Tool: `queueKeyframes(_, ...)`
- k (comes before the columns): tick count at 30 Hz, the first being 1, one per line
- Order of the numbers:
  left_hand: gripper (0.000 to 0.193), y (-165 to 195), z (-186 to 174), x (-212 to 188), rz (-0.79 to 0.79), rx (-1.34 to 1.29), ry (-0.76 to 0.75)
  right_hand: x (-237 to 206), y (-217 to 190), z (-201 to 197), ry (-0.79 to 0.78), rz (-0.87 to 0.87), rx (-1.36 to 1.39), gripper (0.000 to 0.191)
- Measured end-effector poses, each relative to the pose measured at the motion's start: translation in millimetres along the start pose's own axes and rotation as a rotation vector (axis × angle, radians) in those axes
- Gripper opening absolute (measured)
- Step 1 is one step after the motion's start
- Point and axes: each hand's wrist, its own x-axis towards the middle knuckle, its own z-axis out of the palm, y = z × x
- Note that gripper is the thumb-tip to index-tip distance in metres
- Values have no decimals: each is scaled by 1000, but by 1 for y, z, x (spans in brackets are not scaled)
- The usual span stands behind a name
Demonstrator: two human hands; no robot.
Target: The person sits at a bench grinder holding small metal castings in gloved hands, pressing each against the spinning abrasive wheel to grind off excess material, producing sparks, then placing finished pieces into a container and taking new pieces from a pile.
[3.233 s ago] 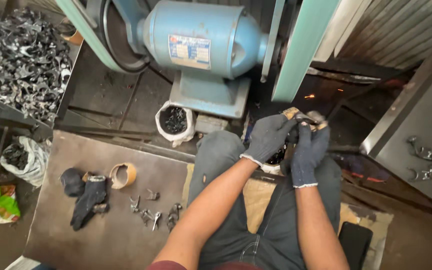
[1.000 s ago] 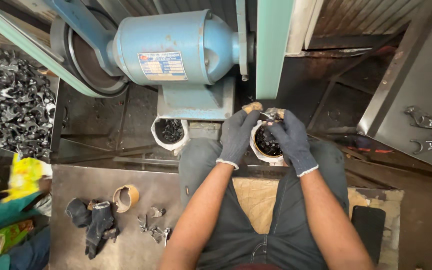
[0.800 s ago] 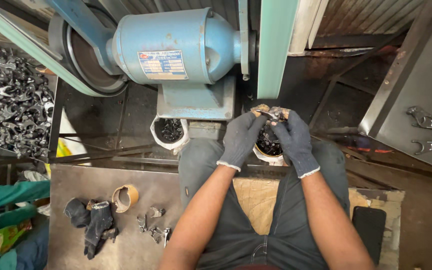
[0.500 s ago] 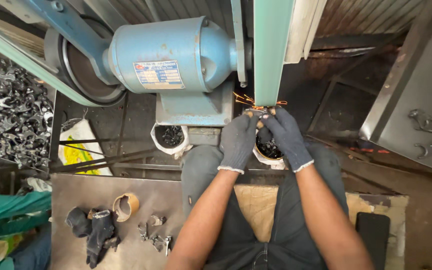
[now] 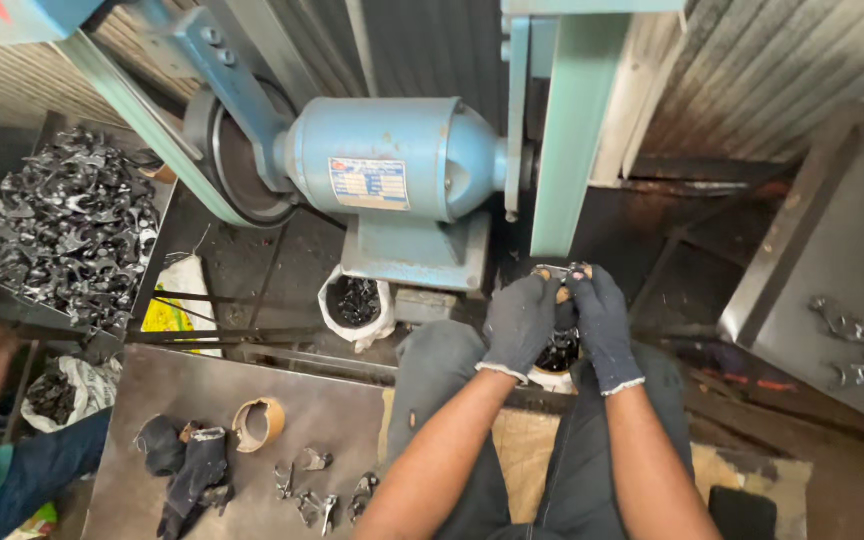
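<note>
Head view: left hand (image 5: 520, 322) and right hand (image 5: 602, 318), both gloved, pinched shut together on 1 small metal part (image 5: 560, 272), fingertips just below the green sanding belt (image 5: 572, 140). Part near the belt; contact impossible to tell. Beneath the fingers, a white bucket (image 5: 555, 375) of dark pieces; leftward, heaped forgings (image 5: 67, 225) apparently awaiting grinding.

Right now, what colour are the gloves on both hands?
Dark grey with white cuffs, on the left hand and right hand; head view.
</note>
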Motion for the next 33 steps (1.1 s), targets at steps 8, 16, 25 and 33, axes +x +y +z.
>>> queueKeyframes(8, 37, -9, 35, 9, -40, -88, 1, 22, 30, -9, -42, 10, 117, 19)
queueKeyframes(16, 33, -5, -6, -7, 210, -274, -52, -34, -1, -16, 58, -357, -316, 43)
queueKeyframes(25, 43, -12, -61, -53, 136, -310, -74, -82, -21, -7, -331, -42, 136, 61)
queueKeyframes(33, 36, -15, -65, -28, -71, -865, -589, -63, -40, -26, -502, -34, 284, 57)
